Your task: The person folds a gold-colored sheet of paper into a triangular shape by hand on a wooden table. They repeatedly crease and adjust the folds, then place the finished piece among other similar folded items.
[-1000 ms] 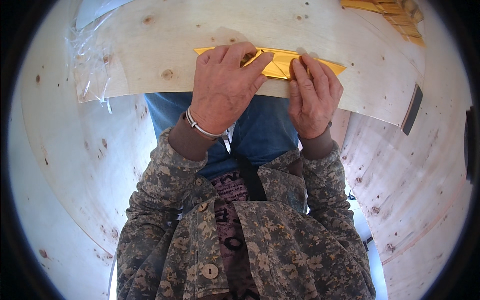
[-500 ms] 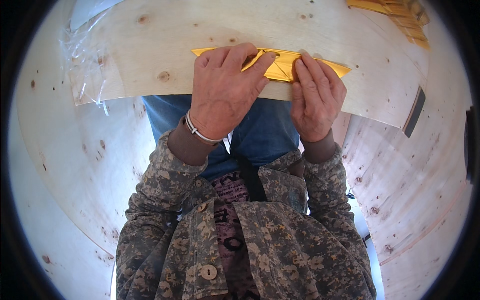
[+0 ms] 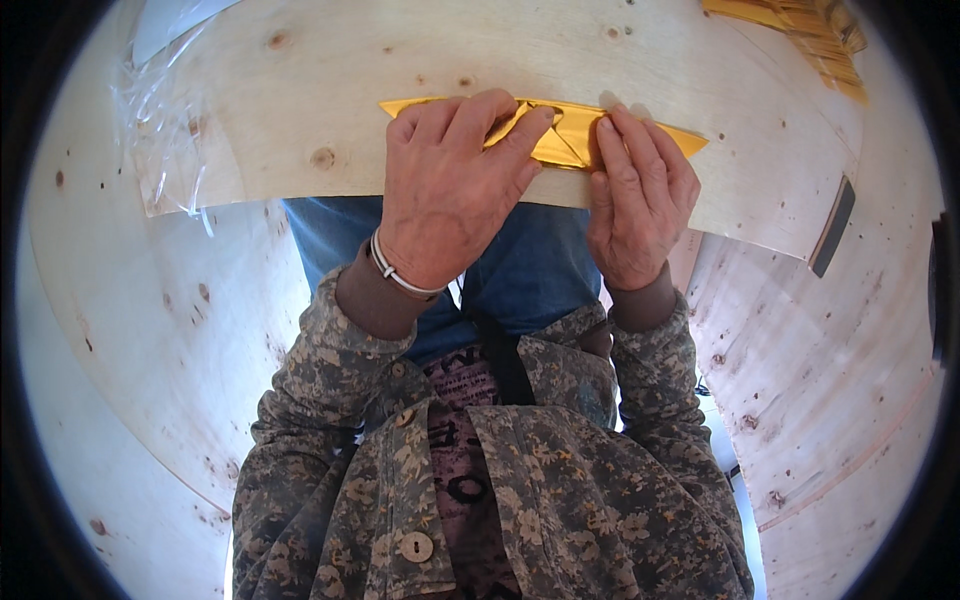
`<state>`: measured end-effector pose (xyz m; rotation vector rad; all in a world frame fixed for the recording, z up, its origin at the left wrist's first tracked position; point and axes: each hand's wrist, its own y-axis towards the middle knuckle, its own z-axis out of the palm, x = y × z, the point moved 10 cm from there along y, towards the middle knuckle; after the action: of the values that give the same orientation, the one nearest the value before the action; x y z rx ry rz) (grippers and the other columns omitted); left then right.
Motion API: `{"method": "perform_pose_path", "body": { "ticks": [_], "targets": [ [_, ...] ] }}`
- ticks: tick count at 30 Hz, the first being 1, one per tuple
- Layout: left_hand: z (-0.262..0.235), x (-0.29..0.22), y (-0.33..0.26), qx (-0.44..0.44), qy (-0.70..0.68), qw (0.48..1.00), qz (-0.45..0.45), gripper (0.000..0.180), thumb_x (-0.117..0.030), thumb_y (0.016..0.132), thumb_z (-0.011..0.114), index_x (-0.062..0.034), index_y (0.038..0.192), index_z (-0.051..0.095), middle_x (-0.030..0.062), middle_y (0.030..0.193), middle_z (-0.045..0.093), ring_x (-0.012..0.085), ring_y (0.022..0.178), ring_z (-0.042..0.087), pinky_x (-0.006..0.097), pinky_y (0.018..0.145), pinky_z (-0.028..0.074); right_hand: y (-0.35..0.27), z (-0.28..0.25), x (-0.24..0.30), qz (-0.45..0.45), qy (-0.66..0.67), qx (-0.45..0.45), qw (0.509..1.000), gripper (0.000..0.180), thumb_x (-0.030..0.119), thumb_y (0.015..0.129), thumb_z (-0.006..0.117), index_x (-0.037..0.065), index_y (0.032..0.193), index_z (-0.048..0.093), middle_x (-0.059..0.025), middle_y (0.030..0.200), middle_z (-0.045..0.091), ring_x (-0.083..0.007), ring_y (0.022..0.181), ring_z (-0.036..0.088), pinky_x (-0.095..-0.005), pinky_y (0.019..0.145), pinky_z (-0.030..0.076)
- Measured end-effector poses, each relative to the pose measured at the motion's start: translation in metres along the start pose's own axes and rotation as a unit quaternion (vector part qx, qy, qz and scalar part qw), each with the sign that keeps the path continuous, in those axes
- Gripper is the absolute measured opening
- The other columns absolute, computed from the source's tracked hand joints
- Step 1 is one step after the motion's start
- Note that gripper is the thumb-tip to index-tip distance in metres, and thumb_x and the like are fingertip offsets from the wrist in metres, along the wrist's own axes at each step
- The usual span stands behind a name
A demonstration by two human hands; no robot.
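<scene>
A folded sheet of shiny gold foil paper (image 3: 574, 136) lies along the near edge of the wooden board, its two ends tapering to points left and right. My left hand (image 3: 448, 190) is closed over its left half, thumb and curled fingers gripping a fold near the middle. On the right half, the fingers of my right hand (image 3: 645, 210) are pressed together on the paper, with the thumb tucked low by its near edge. Diagonal creases show between the hands. My left palm hides part of the paper's near side.
The pale plywood board (image 3: 320, 100) curves across in front of me. Clear crinkled plastic film (image 3: 170, 130) lies at its left. A stack of gold paper pieces (image 3: 815, 40) sits at the far right. A dark strip (image 3: 832, 226) marks the board's right corner.
Both hands keep their hold on the gold paper. My right hand has shifted slightly to the right, and the paper's right tip lies a little farther right.
</scene>
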<state>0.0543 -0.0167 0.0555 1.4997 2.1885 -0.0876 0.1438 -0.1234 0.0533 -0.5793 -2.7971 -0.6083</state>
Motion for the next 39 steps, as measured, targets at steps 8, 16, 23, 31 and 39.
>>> {"method": "perform_pose_path", "body": {
  "ticks": [8, 16, 23, 31, 39],
  "targets": [
    [0.0001, 0.0018, 0.0001, -0.021, -0.005, 1.0, 0.006, 0.042, -0.019, 0.083, 0.075, -0.0145, 0.124, 0.069, 0.0033, 0.114, 0.06, 0.0214, 0.102, 0.056, 0.04, 0.09, 0.039, -0.0007, -0.0011, -0.0019, -0.01, 0.026, -0.023, 0.999, 0.039, 0.012, 0.084, 0.073, 0.007, 0.123, 0.071, -0.0083, 0.126, 0.067, -0.0276, 0.116, 0.06, -0.041, 0.097, 0.045],
    [-0.0016, 0.0022, 0.0019, -0.005, -0.025, 1.0, -0.005, 0.042, -0.016, 0.083, 0.073, -0.0131, 0.126, 0.07, 0.0041, 0.115, 0.06, 0.0224, 0.1, 0.056, 0.039, 0.092, 0.041, 0.0, 0.0005, -0.0013, -0.005, 0.011, -0.009, 1.0, 0.04, 0.014, 0.083, 0.074, 0.008, 0.122, 0.072, -0.0068, 0.128, 0.067, -0.0259, 0.116, 0.06, -0.0398, 0.098, 0.044],
    [-0.0016, 0.0029, 0.0012, -0.005, -0.028, 1.0, -0.004, 0.043, -0.017, 0.083, 0.073, -0.0131, 0.126, 0.07, 0.0042, 0.114, 0.06, 0.0228, 0.1, 0.056, 0.039, 0.091, 0.041, 0.0004, 0.0019, -0.0016, 0.001, 0.01, -0.005, 1.0, 0.038, 0.015, 0.085, 0.073, 0.008, 0.123, 0.072, -0.0058, 0.131, 0.066, -0.0248, 0.117, 0.059, -0.0386, 0.098, 0.044],
    [-0.0005, 0.0024, 0.0005, -0.006, -0.02, 1.0, 0.0, 0.044, -0.016, 0.082, 0.074, -0.0117, 0.126, 0.07, 0.0056, 0.116, 0.06, 0.0239, 0.101, 0.056, 0.04, 0.093, 0.041, 0.0011, 0.0029, -0.0014, 0.003, -0.001, 0.002, 1.0, 0.036, 0.016, 0.087, 0.071, 0.009, 0.122, 0.072, -0.0059, 0.131, 0.066, -0.0243, 0.118, 0.06, -0.0382, 0.099, 0.044],
    [0.0015, 0.0026, -0.0011, -0.008, -0.007, 1.0, 0.001, 0.044, -0.017, 0.083, 0.074, -0.0125, 0.127, 0.07, 0.0054, 0.117, 0.06, 0.0238, 0.103, 0.055, 0.04, 0.093, 0.041, 0.0012, 0.0019, -0.0014, 0.006, 0.004, -0.005, 1.0, 0.036, 0.017, 0.087, 0.071, 0.009, 0.122, 0.072, -0.0058, 0.13, 0.067, -0.0243, 0.117, 0.06, -0.0379, 0.098, 0.044]
  ]
}}
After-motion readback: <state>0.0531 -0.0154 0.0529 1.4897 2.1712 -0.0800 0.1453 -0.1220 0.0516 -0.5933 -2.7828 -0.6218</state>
